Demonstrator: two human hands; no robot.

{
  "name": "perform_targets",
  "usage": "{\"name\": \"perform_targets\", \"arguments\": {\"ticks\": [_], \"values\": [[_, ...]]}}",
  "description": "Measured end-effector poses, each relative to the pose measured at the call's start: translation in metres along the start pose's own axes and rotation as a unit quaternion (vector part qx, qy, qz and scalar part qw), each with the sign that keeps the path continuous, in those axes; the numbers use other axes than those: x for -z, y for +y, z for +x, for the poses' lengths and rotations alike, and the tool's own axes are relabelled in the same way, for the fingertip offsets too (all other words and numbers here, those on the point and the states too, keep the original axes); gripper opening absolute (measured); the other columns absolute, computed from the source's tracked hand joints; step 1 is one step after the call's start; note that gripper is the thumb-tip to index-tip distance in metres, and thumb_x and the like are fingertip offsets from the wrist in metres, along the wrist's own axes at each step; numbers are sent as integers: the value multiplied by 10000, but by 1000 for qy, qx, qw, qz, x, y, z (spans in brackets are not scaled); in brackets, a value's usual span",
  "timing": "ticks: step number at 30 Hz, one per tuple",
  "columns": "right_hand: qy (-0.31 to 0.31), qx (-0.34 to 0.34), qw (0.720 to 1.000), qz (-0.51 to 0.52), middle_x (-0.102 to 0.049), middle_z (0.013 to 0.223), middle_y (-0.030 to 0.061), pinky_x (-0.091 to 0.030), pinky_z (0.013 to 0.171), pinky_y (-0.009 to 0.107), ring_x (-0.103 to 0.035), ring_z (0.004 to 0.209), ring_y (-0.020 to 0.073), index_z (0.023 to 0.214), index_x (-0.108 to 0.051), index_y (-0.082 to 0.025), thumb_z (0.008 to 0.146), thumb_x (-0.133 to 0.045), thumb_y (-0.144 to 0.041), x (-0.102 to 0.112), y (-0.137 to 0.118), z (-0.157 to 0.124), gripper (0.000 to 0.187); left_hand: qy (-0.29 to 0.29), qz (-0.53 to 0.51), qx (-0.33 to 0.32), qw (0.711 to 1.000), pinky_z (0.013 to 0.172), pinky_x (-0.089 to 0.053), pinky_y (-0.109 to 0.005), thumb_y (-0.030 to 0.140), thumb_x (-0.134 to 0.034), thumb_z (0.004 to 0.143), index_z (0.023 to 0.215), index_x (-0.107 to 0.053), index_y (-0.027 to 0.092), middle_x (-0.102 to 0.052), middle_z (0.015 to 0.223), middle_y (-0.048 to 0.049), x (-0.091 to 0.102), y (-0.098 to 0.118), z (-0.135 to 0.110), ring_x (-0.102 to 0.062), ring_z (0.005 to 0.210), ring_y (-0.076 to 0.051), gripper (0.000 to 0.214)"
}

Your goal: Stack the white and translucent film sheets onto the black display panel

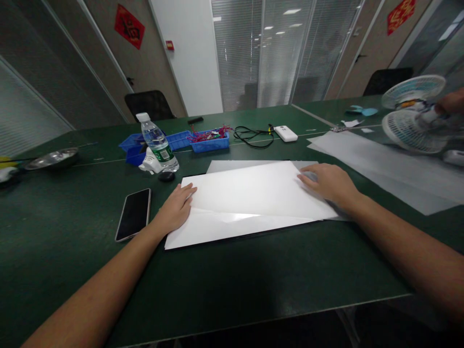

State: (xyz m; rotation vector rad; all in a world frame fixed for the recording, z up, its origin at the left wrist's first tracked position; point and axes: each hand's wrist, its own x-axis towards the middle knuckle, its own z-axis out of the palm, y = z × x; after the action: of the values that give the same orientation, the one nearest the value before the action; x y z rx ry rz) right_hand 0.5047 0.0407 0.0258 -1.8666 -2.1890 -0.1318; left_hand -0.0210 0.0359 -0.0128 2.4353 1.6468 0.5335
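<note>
A white sheet of paper [239, 191] lies in front of me, its upper layer lifted slightly over a lower white sheet [217, 229]. Beneath them a thin black edge shows along the front, and a greyish sheet [232, 166] sticks out behind. My left hand [177, 208] holds the paper's left edge, with the fingertips on top. At the right edge, my right hand [324, 183] has its thumb and fingers closed about the paper; part of its grip is hidden.
A phone [134, 215], a black mouse [166, 177], a water bottle [158, 142] and blue trays [209, 144] stand leftward. Behind are a cable [253, 137] and white box [285, 133]. At right, another person's hand [451, 104] holds a fan [413, 128] above translucent sheets [384, 166].
</note>
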Motion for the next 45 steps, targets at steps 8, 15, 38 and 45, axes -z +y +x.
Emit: {"name": "perform_targets", "arguments": {"ticks": [8, 15, 38, 45], "values": [[-26, 2, 1000, 5, -709, 1499, 188, -565, 1098, 632, -691, 1317, 441, 1442, -746, -181, 1078, -438, -643, -23, 8, 1, 664, -3, -46, 53, 998, 1400, -256, -636, 566, -304, 1098, 1586, -625, 130, -528, 1741, -117, 0, 1, -3, -284, 1714, -408, 729], [-8, 60, 998, 26, -680, 1561, 144, -527, 1162, 621, -665, 1386, 399, 1424, -768, -233, 1086, -470, -612, -30, 13, 2, 589, -7, -51, 53, 997, 1381, -275, -650, 745, -317, 1069, 1608, -599, 140, -516, 1744, -150, 2, 5, -5, -286, 1711, -428, 858], [-38, -118, 992, 13, -710, 1514, 184, -583, 1081, 623, -704, 1314, 452, 1574, -685, -187, 1014, -541, -638, -17, 35, 8, 733, 1, -16, 6, 1000, 1370, -286, -682, 754, -455, 1024, 1568, -635, 163, -493, 1754, -187, -1, -3, -4, -343, 1689, -435, 824], [-28, -32, 998, 41, -686, 1551, 168, -543, 1166, 610, -672, 1378, 432, 1539, -695, -177, 1030, -508, -595, -28, 27, 7, 685, 31, -33, 43, 998, 1384, -296, -585, 765, -402, 1034, 1516, -662, 112, -520, 1724, -219, -2, -3, -1, -435, 1647, -386, 853]]}}
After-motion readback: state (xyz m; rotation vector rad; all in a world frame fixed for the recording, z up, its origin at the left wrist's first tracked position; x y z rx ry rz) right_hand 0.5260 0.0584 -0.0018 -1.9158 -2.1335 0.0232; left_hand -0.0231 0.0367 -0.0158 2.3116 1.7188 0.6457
